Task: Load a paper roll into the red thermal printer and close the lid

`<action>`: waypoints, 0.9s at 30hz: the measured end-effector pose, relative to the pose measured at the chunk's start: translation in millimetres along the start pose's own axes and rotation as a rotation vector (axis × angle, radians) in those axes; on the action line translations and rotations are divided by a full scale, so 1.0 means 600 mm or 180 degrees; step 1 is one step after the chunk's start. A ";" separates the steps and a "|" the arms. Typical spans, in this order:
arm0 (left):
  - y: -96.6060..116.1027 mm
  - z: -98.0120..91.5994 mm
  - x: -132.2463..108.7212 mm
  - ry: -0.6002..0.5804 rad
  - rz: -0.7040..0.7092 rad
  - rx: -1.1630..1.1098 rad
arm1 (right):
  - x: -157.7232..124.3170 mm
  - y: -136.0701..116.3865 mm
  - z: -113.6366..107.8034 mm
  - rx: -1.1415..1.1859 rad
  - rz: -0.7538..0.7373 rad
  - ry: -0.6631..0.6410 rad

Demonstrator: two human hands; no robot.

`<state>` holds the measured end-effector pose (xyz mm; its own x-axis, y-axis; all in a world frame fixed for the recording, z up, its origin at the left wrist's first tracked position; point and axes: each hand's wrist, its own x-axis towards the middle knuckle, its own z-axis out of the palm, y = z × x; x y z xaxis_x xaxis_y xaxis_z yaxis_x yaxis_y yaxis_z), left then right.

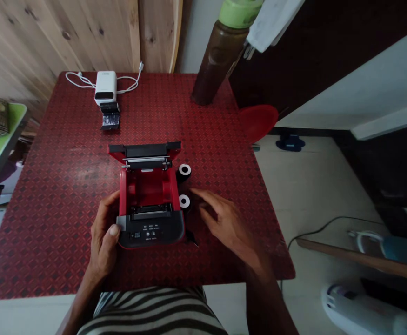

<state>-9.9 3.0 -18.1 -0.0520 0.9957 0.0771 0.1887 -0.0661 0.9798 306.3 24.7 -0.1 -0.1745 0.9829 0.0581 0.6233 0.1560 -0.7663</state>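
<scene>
A red and black receipt printer (150,235) sits on the table with its lid (145,150) raised. Its red paper bay shows no roll inside. My left hand (104,232) grips the printer's left side, thumb on top of the front corner and fingers along the side wall. Against the printer's right side stand two small rolls, a rear roll (184,171) and a front roll (184,202), each with a white ring-shaped end and dark side. My right hand (224,221) is just right of the front roll, fingers stretched out and apart, holding nothing.
On the patterned red table (67,186), a white power bank (106,86) with a white cable lies at the back left, a crumpled black wrapper (110,120) before it. A tall brown bottle (220,56) with a green lid stands back right. A red stool (259,122) is beyond the right edge.
</scene>
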 end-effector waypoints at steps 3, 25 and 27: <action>0.002 0.000 0.000 0.0016 0.0015 0.0081 | 0.027 0.008 -0.021 -0.0192 0.0083 0.0347; 0.006 0.002 0.003 -0.0208 -0.0068 -0.0390 | 0.057 -0.155 -0.087 -0.0173 -0.0745 0.0235; 0.006 0.001 0.002 -0.0247 -0.0067 -0.0429 | 0.064 -0.181 -0.063 -0.0644 -0.1215 -0.0117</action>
<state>-8.5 3.8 -14.9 0.0222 0.9986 0.0470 0.0548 -0.0482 0.9973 260.8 49.0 109.6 -0.4461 0.8476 0.2874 0.6450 0.5271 -0.5532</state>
